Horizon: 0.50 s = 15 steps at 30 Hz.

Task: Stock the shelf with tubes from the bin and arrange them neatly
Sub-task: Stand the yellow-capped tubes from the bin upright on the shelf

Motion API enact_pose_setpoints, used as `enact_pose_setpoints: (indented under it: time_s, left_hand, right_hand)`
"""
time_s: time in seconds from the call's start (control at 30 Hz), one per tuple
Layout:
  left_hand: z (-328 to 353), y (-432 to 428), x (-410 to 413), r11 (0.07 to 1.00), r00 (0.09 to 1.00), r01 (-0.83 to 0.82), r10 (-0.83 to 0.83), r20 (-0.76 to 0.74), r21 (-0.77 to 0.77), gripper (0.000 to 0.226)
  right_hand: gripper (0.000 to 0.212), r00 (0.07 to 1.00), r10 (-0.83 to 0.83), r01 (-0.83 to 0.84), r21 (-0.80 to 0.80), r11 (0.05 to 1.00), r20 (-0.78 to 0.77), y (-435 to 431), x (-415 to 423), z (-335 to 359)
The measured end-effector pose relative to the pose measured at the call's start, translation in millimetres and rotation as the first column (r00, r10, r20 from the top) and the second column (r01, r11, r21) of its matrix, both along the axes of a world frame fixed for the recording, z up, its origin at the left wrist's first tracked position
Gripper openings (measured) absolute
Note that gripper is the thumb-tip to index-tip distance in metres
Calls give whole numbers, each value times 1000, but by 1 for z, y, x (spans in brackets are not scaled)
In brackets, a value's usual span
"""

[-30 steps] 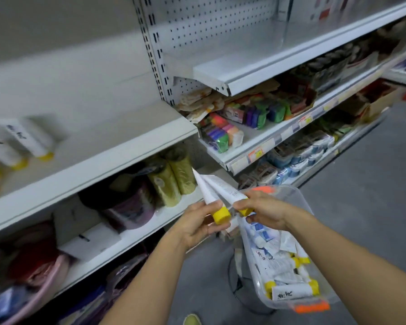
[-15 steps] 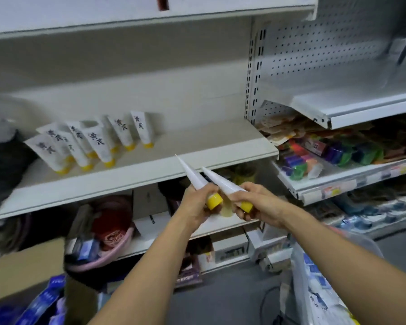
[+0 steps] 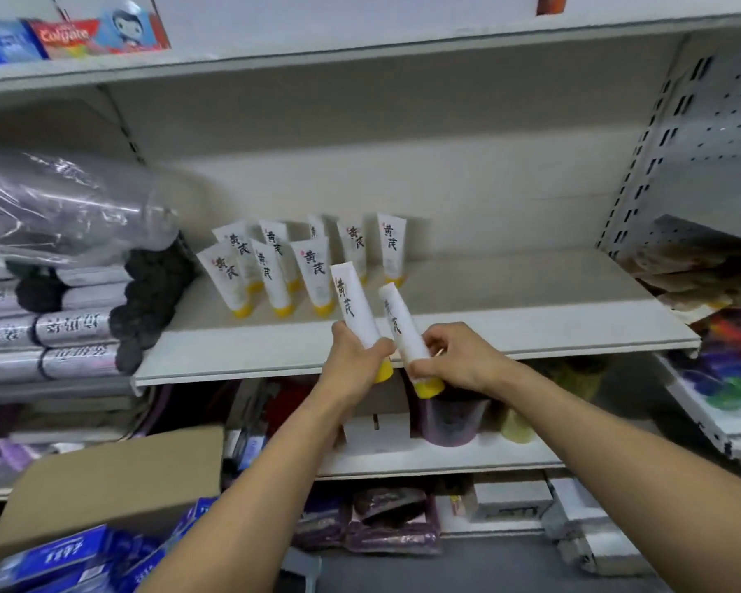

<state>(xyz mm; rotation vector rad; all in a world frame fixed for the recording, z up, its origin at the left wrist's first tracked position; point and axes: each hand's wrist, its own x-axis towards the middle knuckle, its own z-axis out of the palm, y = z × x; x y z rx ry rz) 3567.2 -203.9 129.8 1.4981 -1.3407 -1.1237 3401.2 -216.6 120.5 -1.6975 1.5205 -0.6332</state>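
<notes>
Both hands raised in front of the middle shelf (image 3: 510,323), near its front edge. L hand (image 3: 354,357) wrapped tight around a white tube (image 3: 354,303) w/ black characters, yellow cap down, crimped end up and tilted slightly left. R hand (image 3: 458,361) closed on a second tube (image 3: 403,327), same type, cap (image 3: 429,388) showing below the fingers, body leaning up-left; the two tubes sit just beside each other, cannot tell if touching. Further back on the shelf, left of centre: cluster of stocked tubes (image 3: 313,271), approx. two loose rows, all standing cap-down, several leaning, spacing uneven. Right portion of shelf surface bare. Far left on same shelf: stacked wrapped packs (image 3: 61,331) w/ a clear plastic-bagged bundle (image 3: 61,207) on top. Upper shelf, left: Colgate boxes (image 3: 99,34). Lower left, near: open cardboard carton (image 3: 103,490) w/ blue packs (image 3: 56,558). Pegboard panel (image 3: 702,143) at right. Bin not in view.
</notes>
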Motion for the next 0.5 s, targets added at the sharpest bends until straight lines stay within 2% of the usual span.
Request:
enact_pose_setpoints:
  time_s: [0.1,0.2,0.3,0.4,0.5]
  left_hand:
    - [-5,-21,26,997,995,-77,75,58,27,43]
    - [-13,-37,49,995,989,-79,85,122,-60,50]
    - [-21,-53,66,988,985,-85,103,137,-129,58]
    - [-27,-66,78,984,982,-93,117,149,-154,54]
    - [-32,-77,87,980,978,-110,136,156,-166,50]
  right_hand:
    - [33,998,-64,65,-48,997,24,-36,22,0]
    - [34,993,-80,90,-107,990,92,-70,42,-2]
    - [31,992,-90,102,-147,984,85,-98,59,-7]
    - [31,985,-135,151,-158,976,104,-121,73,-18]
    - [31,982,-179,187,-184,965,59,-139,81,-30]
